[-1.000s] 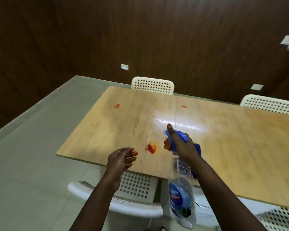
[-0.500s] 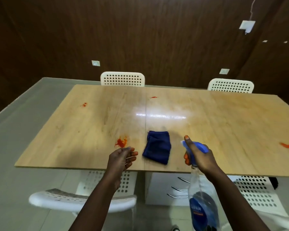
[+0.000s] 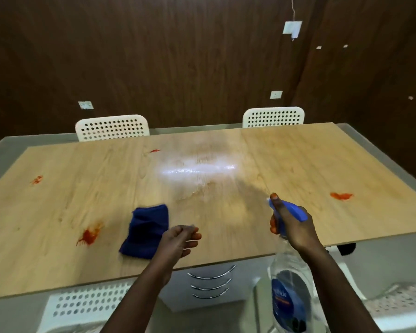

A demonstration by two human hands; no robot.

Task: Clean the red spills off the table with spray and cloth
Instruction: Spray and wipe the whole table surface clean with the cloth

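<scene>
- the right hand (image 3: 292, 227) is gripping the spray bottle (image 3: 289, 282) by its blue head, fingers curled round the neck and the forefinger lying along the top, nozzle pointing toward 12 o'clock over the table (image 3: 286, 164); this looks like an aiming hold, ready to wet a spill.
- the bottle's clear body is hanging below the table's near edge, at 5 o'clock in the view.
- the left hand (image 3: 180, 241) is hovering just off the table at 6 o'clock, fingers loosely curled and holding nothing, probably waiting to take the cloth.
- the blue cloth (image 3: 145, 228) is lying crumpled on the table just beside that hand, at its 9 o'clock.
- red spills are sitting well apart: the large splat (image 3: 89, 235) at 8 o'clock, a small one (image 3: 37, 179) at 9 o'clock, a streak (image 3: 155, 150) toward 11 o'clock, and a patch (image 3: 341, 195) at 3 o'clock.
- none of them is looking wiped yet.
</scene>
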